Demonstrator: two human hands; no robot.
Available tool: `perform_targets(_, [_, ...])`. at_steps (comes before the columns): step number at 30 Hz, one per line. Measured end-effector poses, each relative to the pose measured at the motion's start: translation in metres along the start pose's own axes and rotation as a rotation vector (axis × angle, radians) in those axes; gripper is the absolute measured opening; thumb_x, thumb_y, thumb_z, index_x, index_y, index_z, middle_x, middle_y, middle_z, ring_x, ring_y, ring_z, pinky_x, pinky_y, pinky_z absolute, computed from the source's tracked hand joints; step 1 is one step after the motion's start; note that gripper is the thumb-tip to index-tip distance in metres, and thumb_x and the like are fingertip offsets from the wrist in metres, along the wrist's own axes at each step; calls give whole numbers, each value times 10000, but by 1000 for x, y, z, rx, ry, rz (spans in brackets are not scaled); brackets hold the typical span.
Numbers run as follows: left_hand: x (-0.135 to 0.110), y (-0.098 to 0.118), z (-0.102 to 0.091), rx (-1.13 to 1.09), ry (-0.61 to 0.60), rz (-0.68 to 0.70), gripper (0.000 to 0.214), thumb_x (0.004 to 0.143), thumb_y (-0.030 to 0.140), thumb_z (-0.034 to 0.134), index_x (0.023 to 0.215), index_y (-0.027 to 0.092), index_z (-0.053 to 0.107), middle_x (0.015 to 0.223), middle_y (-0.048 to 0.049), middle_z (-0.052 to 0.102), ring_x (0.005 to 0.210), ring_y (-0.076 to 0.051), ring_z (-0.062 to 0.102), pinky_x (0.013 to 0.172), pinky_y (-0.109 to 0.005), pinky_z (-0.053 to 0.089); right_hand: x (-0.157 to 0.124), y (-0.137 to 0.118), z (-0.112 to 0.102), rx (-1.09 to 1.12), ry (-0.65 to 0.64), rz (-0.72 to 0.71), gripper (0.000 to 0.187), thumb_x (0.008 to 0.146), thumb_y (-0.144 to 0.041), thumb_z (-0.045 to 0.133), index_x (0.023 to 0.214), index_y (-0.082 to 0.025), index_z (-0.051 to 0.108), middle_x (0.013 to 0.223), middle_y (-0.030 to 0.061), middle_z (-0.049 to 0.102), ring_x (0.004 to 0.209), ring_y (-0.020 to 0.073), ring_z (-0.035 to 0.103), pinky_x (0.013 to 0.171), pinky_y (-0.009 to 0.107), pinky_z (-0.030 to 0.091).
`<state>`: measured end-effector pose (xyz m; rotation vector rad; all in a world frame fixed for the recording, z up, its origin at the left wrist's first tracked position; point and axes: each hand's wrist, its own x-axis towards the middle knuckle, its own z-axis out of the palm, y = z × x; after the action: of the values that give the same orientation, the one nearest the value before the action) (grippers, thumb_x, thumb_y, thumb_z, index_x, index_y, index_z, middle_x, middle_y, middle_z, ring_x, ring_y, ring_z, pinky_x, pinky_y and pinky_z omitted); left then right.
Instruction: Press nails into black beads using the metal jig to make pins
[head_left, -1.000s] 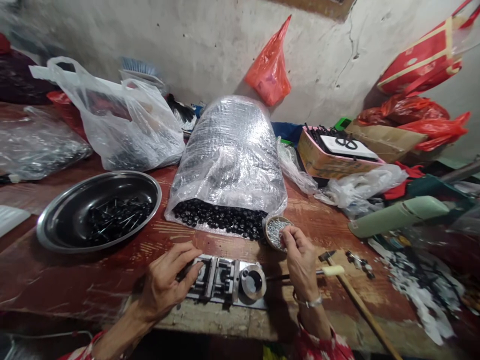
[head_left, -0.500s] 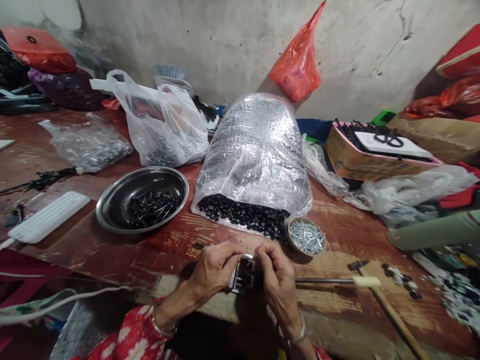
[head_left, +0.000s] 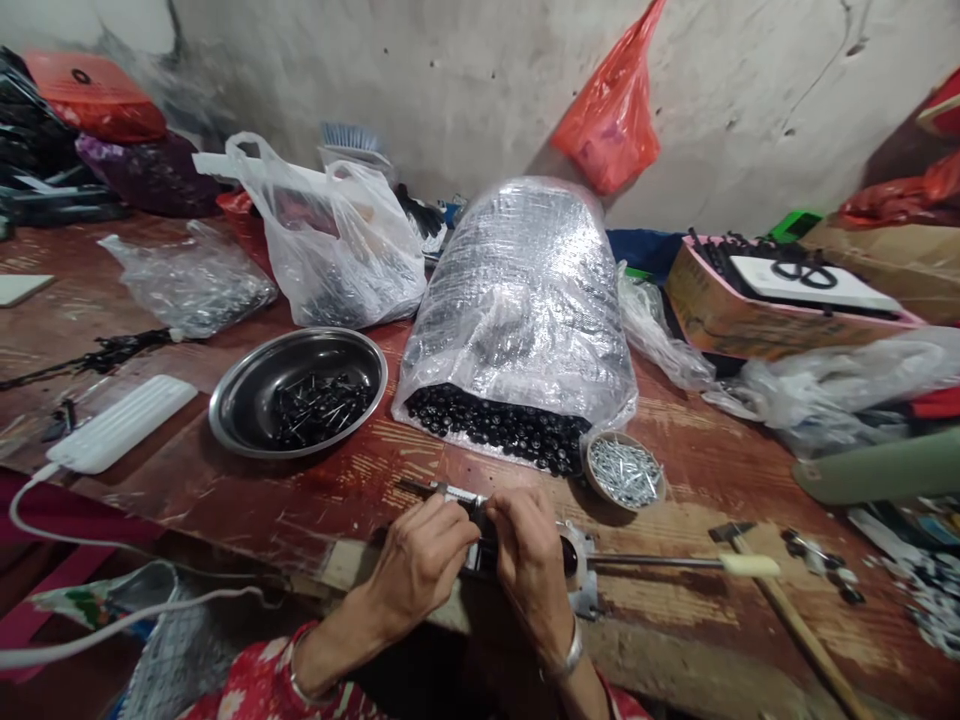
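Right now both hands are curled together at bottom centre, the left hand (head_left: 417,565) and the right hand (head_left: 531,570) closed over a small metal jig (head_left: 583,592). Its long axis runs across the frame, and the right hand sits nearer the steel rod (head_left: 652,562) leading off rightward. Fingers cover the middle, so whatever they're pinching can't be made out.

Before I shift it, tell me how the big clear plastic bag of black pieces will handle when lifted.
The clear plastic bag looks heavy for its size, being packed with small black pieces. It will probably sag and shift rather than stay stiff, since it slumps on the wooden bench. Its thin, shiny film may also prove slippery to grip.
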<state>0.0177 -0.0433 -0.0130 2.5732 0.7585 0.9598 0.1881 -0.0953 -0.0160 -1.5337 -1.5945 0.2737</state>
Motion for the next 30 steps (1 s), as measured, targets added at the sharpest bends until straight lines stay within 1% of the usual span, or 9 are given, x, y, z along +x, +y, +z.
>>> perform_targets(4, [-3,-3,-1,22,-17,22,285,917,3,491,1020,180,690,855,-48,665,817,-199,539,713,-314,423,-3,4,0,-169,-1,-70,201,1011,-69,452,916,-205,565,875,31,587,866,210,468,789,351,367])
perform_targets(7, [-4,-4,-4,29,-28,39,293,929,18,484,1042,185,696,864,-47,677,820,-200,534,713,-321,423,-7,4,-3,-223,-21,-74,205,997,-53,445,921,-204,562,914,44,587,888,221,475,799,362,384])
perform_targets(10, [-4,-4,-6,39,-46,33,287,939,30,484,1042,188,701,876,-48,686,823,-201,532,719,-332,424,-10,4,-5,-276,-53,-48,220,989,-45,430,919,-209,560,930,54,581,910,234,477,812,376,399])
perform_targets(13, [-5,-4,-7,31,-73,29,286,937,32,492,1048,192,702,893,-48,693,833,-203,533,726,-339,423,-12,5,-6,-285,-69,-27,227,999,-57,417,926,-214,564,934,55,588,899,234,478,805,382,407])
perform_targets(19, [-7,-4,-10,-2,-112,18,287,903,33,541,1070,201,702,937,-50,699,856,-210,535,750,-349,431,-9,4,-12,-198,-39,-64,194,1016,-89,464,1010,-221,606,1002,57,641,945,221,528,841,373,451])
perform_targets(21, [-8,-4,-11,-16,-115,13,282,902,39,548,1077,201,698,952,-53,700,861,-209,541,759,-349,436,-8,6,-21,-169,2,-73,169,1019,-110,488,1054,-221,610,1052,65,649,988,218,548,867,368,473])
perform_targets(24, [-8,-3,-11,-39,-94,4,215,924,78,580,1049,206,698,951,-51,699,856,-202,549,771,-346,440,-12,18,-45,-227,104,-60,138,1022,-171,524,1110,-217,620,1120,84,650,1056,226,564,921,385,488])
perform_targets(27, [-7,-5,-11,-71,-22,-12,123,939,127,623,1006,201,694,959,-54,694,864,-196,552,781,-337,449,-26,41,-77,-464,214,-11,141,1025,-270,544,1092,-202,649,1098,105,680,1021,254,583,919,423,481])
perform_targets(30, [-4,-11,-13,-74,41,-41,119,934,152,644,1040,187,685,1018,-74,686,926,-210,562,825,-347,469,-49,63,-103,-818,226,47,237,1032,-350,505,1018,-185,675,1007,126,721,964,300,594,905,479,451])
